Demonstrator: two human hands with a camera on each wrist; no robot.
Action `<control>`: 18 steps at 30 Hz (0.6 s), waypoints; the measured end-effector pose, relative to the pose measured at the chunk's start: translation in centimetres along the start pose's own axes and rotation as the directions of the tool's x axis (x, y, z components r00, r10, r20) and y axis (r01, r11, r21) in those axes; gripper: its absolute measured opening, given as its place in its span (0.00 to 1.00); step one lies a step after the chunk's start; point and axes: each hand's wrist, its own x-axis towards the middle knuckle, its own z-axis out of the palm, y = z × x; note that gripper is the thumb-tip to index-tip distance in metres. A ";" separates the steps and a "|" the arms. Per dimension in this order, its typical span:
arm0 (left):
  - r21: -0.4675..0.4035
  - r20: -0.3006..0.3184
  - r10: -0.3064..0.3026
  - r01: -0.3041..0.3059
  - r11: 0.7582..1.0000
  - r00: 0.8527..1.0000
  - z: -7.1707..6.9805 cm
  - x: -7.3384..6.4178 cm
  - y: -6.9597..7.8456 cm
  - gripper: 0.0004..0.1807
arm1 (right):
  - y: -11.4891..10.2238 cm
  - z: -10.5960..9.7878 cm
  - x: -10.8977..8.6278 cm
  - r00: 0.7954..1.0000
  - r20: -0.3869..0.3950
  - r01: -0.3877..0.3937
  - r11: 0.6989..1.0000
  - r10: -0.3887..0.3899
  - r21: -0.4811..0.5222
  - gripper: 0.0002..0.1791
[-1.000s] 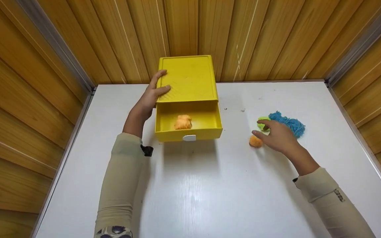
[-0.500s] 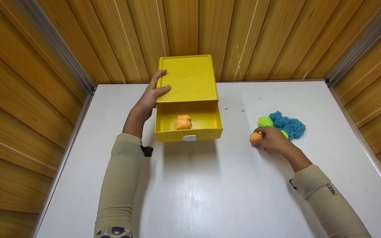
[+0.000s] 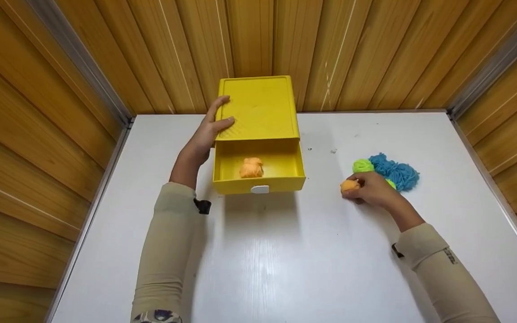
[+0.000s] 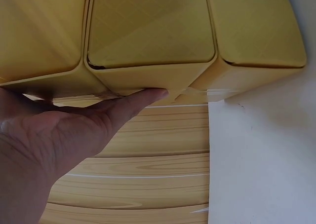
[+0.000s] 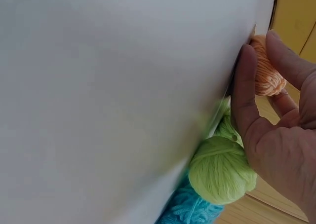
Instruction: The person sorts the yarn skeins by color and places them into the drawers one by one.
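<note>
My left hand point(image 3: 204, 133) rests against the left side of a yellow drawer box point(image 3: 260, 105), its thumb and a fingertip over the top edge. The box's drawer point(image 3: 281, 185) is pulled out, with a white tab point(image 3: 259, 189) on its front. Inside lies a pale orange yarn ball point(image 3: 251, 168). To the right, my right hand point(image 3: 375, 190) pinches another orange yarn ball point(image 5: 266, 68) between thumb and fingers, low over the table. Just beyond that hand sit a lime green yarn ball point(image 3: 363, 165) and blue yarn point(image 3: 400, 172); a second green ball point(image 3: 391, 183) is mostly hidden by the hand.
The white table point(image 3: 312, 260) has a back edge that meets a wood-patterned wall point(image 3: 357, 54). Similar panels point(image 3: 25, 134) stand at the left and right.
The right hand has come down onto the orange yarn ball beside the green ones, and its fingers have closed around it. The left hand keeps its place on the box.
</note>
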 end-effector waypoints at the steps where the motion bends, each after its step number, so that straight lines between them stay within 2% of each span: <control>1: -0.001 -0.001 -0.001 0.001 1.000 1.000 0.0 0.0 0.0 0.36 | 0.0 0.0 0.0 1.000 0.004 0.001 1.000 -0.001 0.002 0.27; 10: 0.006 -0.009 -0.011 0.011 1.000 1.000 0.0 -0.1 0.2 0.36 | 0.0 -0.5 0.2 0.999 0.046 -0.010 0.999 0.008 0.047 0.32; 18: 0.017 -0.009 -0.011 0.011 1.000 1.000 0.1 -0.1 0.1 0.36 | 0.1 -0.3 0.2 0.999 0.031 -0.020 0.999 0.019 0.038 0.31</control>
